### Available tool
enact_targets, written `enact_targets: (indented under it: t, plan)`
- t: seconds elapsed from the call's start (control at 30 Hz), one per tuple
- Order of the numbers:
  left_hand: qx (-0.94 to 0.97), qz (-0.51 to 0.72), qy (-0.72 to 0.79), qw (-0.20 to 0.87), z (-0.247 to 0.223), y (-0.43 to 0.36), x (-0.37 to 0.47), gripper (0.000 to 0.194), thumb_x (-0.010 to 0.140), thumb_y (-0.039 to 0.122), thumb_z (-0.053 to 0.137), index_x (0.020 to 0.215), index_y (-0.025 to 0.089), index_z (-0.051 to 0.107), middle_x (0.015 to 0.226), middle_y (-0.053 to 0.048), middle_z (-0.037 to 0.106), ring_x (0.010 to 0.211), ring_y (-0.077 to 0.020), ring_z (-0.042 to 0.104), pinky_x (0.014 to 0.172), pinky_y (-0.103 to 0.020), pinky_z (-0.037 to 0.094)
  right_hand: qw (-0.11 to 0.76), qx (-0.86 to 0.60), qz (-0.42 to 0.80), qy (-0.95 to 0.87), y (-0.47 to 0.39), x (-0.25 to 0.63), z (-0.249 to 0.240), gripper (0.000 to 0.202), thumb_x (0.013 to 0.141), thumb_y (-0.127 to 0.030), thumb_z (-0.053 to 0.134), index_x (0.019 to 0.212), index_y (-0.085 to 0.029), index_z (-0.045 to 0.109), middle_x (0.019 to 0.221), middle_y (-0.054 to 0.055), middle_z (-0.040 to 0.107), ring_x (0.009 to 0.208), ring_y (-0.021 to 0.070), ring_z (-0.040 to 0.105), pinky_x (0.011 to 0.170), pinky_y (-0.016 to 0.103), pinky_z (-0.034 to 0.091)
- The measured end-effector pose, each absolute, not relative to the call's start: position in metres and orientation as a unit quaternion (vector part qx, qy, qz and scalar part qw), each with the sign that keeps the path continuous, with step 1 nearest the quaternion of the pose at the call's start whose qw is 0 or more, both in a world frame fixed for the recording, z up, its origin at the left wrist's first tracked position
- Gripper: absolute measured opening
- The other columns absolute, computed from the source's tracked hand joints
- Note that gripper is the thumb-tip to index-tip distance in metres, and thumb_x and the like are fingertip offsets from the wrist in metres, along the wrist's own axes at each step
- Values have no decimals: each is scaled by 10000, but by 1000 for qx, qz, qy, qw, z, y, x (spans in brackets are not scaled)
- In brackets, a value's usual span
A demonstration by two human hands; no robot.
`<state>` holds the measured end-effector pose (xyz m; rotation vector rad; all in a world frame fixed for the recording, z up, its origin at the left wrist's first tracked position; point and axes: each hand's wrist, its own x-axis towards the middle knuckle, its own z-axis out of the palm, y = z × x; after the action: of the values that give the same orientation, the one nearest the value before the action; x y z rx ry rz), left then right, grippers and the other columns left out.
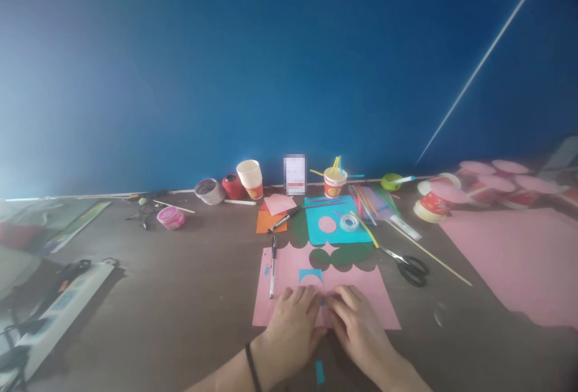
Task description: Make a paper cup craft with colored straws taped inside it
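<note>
A large pink sheet (365, 295) with scalloped cut-outs along its top edge lies in front of me. My left hand (294, 323), a dark band on its wrist, rests on the sheet with its fingers together and bent. Close beside it, my right hand (356, 323) has its fingertips pinched at a small blue piece, mostly hidden. Just above the hands is a blue paper piece (310, 273) with a pink rounded shape against it. A clear pen (273, 268) lies on the sheet's left part. A small blue strip (320, 372) lies near the table's front.
Black-handled scissors (412, 270) and a wooden stick (433, 256) lie to the right. Behind the sheet are blue paper (316, 232), a tape roll (349, 222) and a cup with straws (335, 186). A power strip (67, 320) is at left, pink paper (519, 259) at right.
</note>
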<state>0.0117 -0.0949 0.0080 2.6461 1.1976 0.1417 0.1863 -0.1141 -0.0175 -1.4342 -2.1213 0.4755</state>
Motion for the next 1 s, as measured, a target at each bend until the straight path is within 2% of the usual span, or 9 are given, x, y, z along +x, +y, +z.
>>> enact_targets:
  t: [0.3, 0.47, 0.57, 0.7, 0.87, 1.0]
  plan:
    - [901, 56, 422, 83, 0, -93, 14, 402, 824, 294, 519, 1215, 217, 463, 1299, -70, 497, 1079, -279, 481, 881, -450, 388, 255, -555, 198, -767, -116, 198, 2, 285, 790, -19, 448, 921, -217, 605, 896, 50, 562, 847, 210, 538, 743, 352, 464]
    - [905, 57, 415, 76, -5, -90, 15, 486, 780, 278, 568, 1248, 210, 455, 1312, -57, 501, 1064, -292, 489, 920, -474, 376, 273, -611, 134, -731, -102, 253, 3, 202, 870, -164, 444, 967, -217, 613, 933, 67, 611, 906, 225, 569, 826, 372, 446]
    - [904, 51, 418, 73, -6, -90, 16, 509, 745, 230, 591, 1238, 206, 467, 1319, -56, 497, 1083, -301, 476, 937, -477, 371, 262, -657, 104, -700, -96, 281, -1, 174, 879, -227, 455, 903, -200, 625, 894, 73, 628, 862, 232, 588, 782, 372, 459]
    - [897, 52, 430, 87, -7, -92, 14, 519, 728, 209, 603, 1229, 220, 467, 1322, -42, 489, 1119, -285, 450, 965, -451, 364, 253, -651, 128, -704, -101, 281, -1, 173, 887, -256, 449, 896, -208, 615, 881, 65, 612, 858, 224, 582, 769, 363, 460]
    - [896, 66, 428, 101, -7, -94, 12, 552, 723, 315, 643, 1230, 217, 448, 1322, -60, 471, 1149, -302, 412, 979, -468, 346, 273, -564, 189, -756, -115, 237, 5, 212, 879, -174, 437, 1031, -230, 572, 1006, 67, 556, 970, 207, 535, 862, 352, 435]
    - [893, 70, 429, 116, -3, -95, 14, 507, 736, 344, 635, 1195, 220, 460, 1303, -58, 470, 1133, -299, 419, 969, -462, 349, 252, -530, 231, -776, -119, 211, 3, 285, 801, -42, 453, 965, -231, 590, 971, 48, 541, 922, 192, 530, 825, 334, 450]
